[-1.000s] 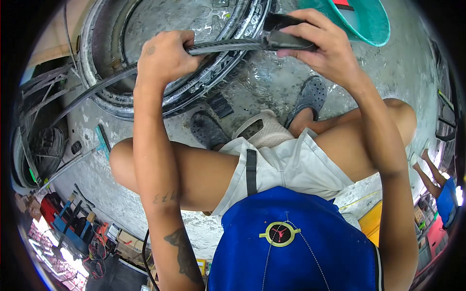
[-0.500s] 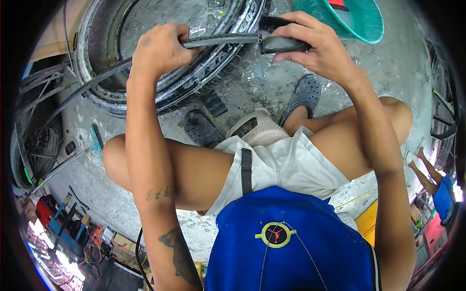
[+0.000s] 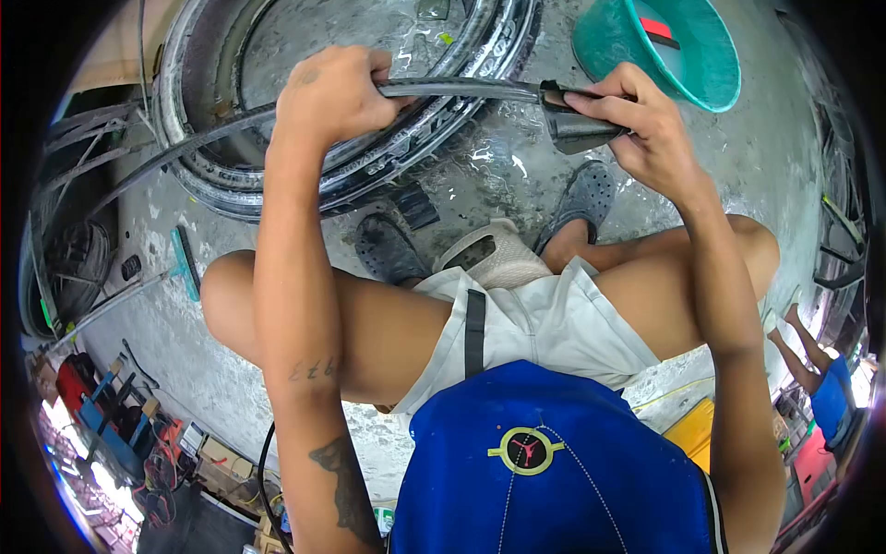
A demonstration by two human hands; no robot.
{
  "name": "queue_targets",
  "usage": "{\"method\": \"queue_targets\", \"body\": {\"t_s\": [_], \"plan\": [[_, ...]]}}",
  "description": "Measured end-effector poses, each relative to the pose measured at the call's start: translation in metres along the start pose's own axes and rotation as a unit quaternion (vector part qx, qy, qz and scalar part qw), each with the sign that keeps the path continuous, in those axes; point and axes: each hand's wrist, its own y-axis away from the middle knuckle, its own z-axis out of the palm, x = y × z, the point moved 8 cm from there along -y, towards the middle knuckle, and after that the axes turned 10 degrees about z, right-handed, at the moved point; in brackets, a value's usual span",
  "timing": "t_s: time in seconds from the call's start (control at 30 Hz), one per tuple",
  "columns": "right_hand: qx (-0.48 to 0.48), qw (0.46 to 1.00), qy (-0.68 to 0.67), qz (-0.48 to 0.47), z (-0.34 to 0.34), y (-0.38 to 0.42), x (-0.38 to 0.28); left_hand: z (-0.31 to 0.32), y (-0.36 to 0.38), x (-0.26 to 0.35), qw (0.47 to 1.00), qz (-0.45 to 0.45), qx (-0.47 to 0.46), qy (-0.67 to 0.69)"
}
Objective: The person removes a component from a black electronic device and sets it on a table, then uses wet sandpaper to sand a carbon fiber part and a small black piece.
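A long dark rubber-like strip [image 3: 461, 88] runs from the left side of the view across to my right hand. My left hand [image 3: 332, 97] is wrapped round it above the coiled strips on the floor. To the right, my right hand [image 3: 651, 125] pinches a black flexible flap [image 3: 581, 129], folded about the strip's right-hand part. Whether the strip ends inside that flap I cannot tell. Between the hands the strip is stretched nearly straight. Large rings of dark, wet-looking coiled strip [image 3: 369, 162] lie below my left hand.
A teal bucket [image 3: 724, 69] with a red-and-black item [image 3: 657, 35] inside stands beyond my right hand. A teal-headed squeegee [image 3: 185, 263] lies at left. My clogs [image 3: 392, 249] rest on the wet floor [image 3: 498, 171]. Another person in blue [image 3: 833, 397] shows at far right.
My right hand has moved right and down with the black flap, and a little more strip shows between my hands. The flap now hangs lower. The whole view has shifted slightly.
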Motion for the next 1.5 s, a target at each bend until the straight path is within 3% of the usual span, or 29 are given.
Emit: {"method": "queue_targets", "body": {"t_s": [0.3, 0.53, 0.6, 0.73, 0.83, 0.9, 1.0, 1.13, 1.2, 1.4, 1.5], "plan": [[0.004, 0.999, -0.049, -0.016, 0.006, -0.003, -0.003, 0.0, 0.001, -0.001, 1.0, 0.0, 0.018, 0.013], [-0.002, 0.999, -0.031, -0.042, 0.007, -0.009, -0.011, 0.006, 0.0, -0.004, 0.999, -0.037, -0.034, 0.019], [-0.011, 0.999, -0.039, -0.035, 0.005, 0.0, -0.002, 0.003, 0.0, -0.004, 1.0, -0.001, 0.019, 0.005], [-0.006, 0.999, -0.017, -0.048, 0.017, -0.014, -0.019, 0.004, -0.005, -0.003, 0.999, -0.013, -0.021, -0.026], [-0.008, 0.997, -0.045, -0.058, 0.013, -0.009, -0.017, 0.002, -0.003, 0.001, 1.0, 0.001, 0.002, 0.001], [-0.001, 0.998, -0.045, -0.048, 0.0, 0.006, -0.004, 0.001, -0.001, -0.001, 1.0, 0.003, 0.007, 0.0], [-0.018, 0.997, 0.069, 0.025, -0.015, 0.027, 0.027, 0.001, -0.002, -0.001, 0.999, -0.034, -0.034, -0.02], [0.007, 0.996, 0.061, 0.066, -0.025, 0.032, 0.025, 0.007, 0.001, 0.0, 0.999, -0.037, -0.015, -0.022], [-0.05, 0.993, 0.109, 0.019, -0.012, 0.029, 0.008, 0.01, 0.003, -0.001, 0.999, -0.025, -0.008, -0.035], [-0.135, 0.982, 0.119, 0.056, 0.01, 0.034, -0.013, 0.006, 0.005, 0.006, 0.999, -0.007, 0.044, -0.024], [-0.109, 0.983, 0.134, 0.058, 0.013, 0.028, -0.011, 0.007, 0.006, 0.005, 0.998, -0.009, 0.054, -0.035]]}}
